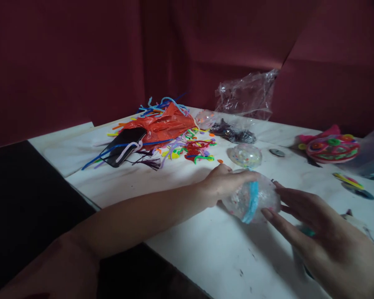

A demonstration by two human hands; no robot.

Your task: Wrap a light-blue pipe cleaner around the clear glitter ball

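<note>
A clear, rounded plastic ball with a fuzzy light-blue pipe cleaner around its middle is above the white table. My left hand grips its left side, with the thumb along the top near the blue strip. On the right side, the thumb and fingertips of my right hand rest around the ball. Just behind it lies a clear dome half with coloured specks. Something teal shows partly beneath my right hand, too hidden to name.
A red plastic bag, a black phone and several scattered pipe cleaners lie at the back left. Behind stands a crumpled clear bag. At the right are a decorated round piece and a grey disc.
</note>
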